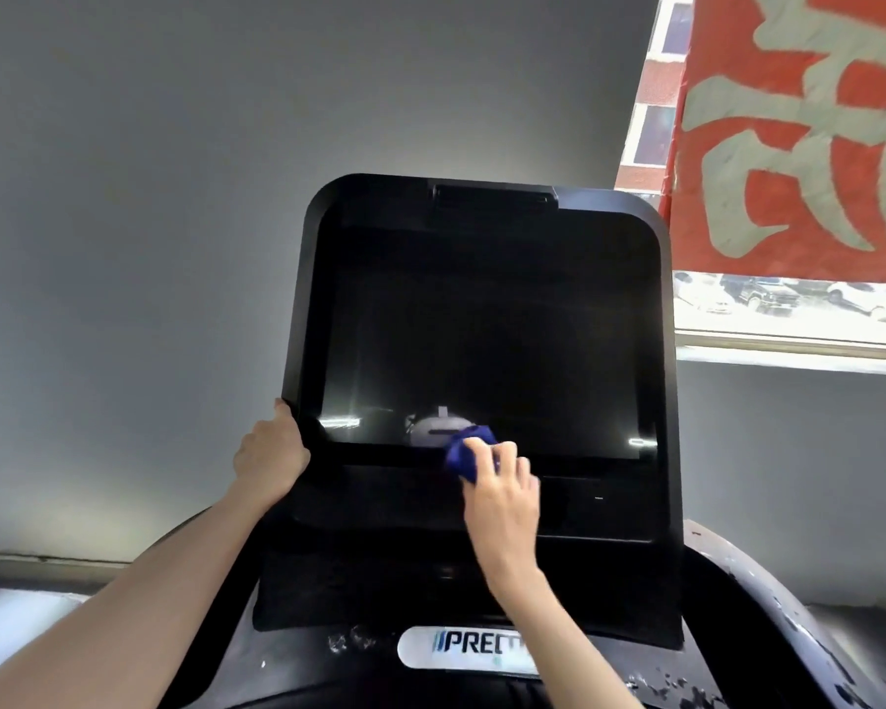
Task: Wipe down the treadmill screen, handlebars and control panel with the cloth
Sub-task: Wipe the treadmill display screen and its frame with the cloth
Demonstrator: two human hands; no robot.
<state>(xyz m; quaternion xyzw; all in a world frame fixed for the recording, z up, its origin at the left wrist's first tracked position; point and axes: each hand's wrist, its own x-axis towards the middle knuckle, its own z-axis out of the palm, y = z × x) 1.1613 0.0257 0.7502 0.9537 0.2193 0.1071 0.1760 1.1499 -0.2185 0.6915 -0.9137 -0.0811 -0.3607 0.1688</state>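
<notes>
The right hand (502,483) pinched the blue cloth (466,450) against the screen (482,340) at its lower edge. The left hand (269,450) gripped the console's lower left edge.

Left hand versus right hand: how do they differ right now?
The left hand grips only the console at its left edge; the right hand holds the bunched blue cloth. The left hand sits outside the screen, while the right hand presses the cloth on the screen's bottom edge, near the middle. Both are bare and work at the console's lower half.
</notes>
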